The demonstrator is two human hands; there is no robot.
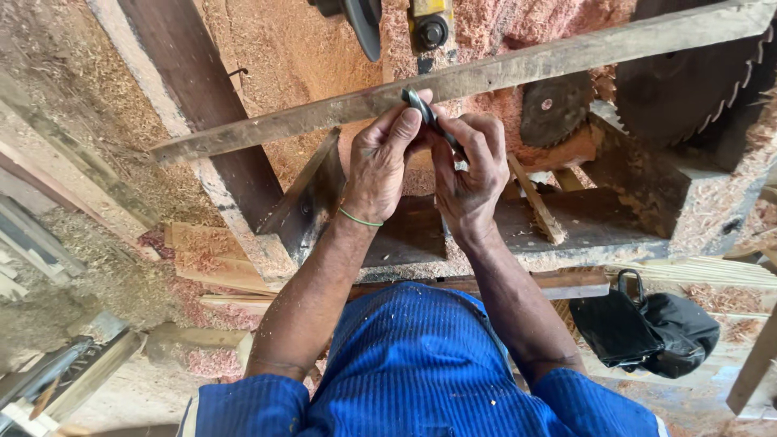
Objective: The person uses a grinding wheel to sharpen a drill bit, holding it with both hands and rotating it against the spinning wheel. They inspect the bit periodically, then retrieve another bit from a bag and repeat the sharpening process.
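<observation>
My left hand (380,166) and my right hand (469,174) meet in the middle of the view, both pinching a small dark metal part (421,107) between thumb and fingers. The part sticks up just above my fingertips, in front of a long wooden plank (267,125) that runs diagonally across the frame. A thin green band circles my left wrist. I wear a blue striped shirt. What the part is exactly I cannot tell.
A large toothed circular saw blade (688,89) stands at the upper right, with a smaller round disc (554,109) beside it. Sawdust covers the wooden bench (615,218) and floor. A black bag (647,328) lies at the lower right. Offcut boards (210,259) lie left.
</observation>
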